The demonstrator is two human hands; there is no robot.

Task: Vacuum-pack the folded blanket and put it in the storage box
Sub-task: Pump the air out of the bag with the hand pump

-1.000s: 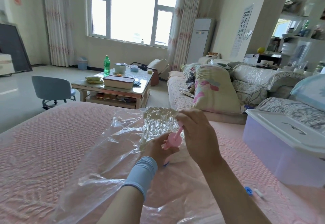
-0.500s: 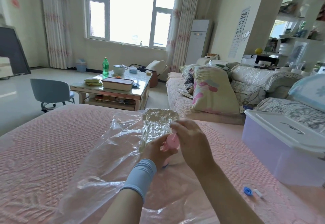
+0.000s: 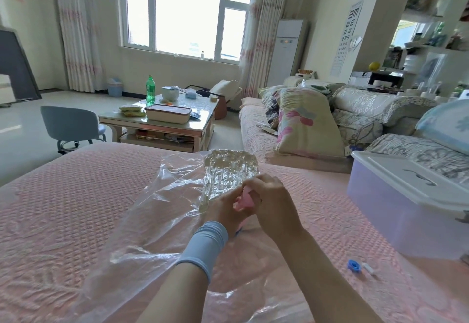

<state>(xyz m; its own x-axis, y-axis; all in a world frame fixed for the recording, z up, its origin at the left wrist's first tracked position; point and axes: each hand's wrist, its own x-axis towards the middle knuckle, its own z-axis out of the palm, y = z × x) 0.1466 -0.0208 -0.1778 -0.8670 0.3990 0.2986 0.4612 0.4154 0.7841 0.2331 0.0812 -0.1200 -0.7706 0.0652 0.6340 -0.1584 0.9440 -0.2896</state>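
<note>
A clear vacuum bag (image 3: 142,221) lies spread on the pink bedspread (image 3: 63,208). Inside its far end sits the blanket (image 3: 228,170), shrunk into a small crinkled block. A pink hand pump (image 3: 243,199) stands on the bag just in front of the block. My left hand (image 3: 220,211), with a blue wrist sleeve, grips the pump from the left. My right hand (image 3: 269,200) closes over its top and right side, so most of the pump is hidden. The lidded translucent storage box (image 3: 406,208) stands on the bed to the right.
A small blue cap (image 3: 354,265) and a white clip (image 3: 368,269) lie on the bedspread at the right, near the box. Beyond the bed stand a coffee table (image 3: 162,122), a grey chair (image 3: 71,126) and a sofa (image 3: 256,129) piled with pillows.
My right hand has come down from the raised pump handle onto the pump's top, pushing it down. The left hand stays at the pump base. The view has tilted slightly up.
</note>
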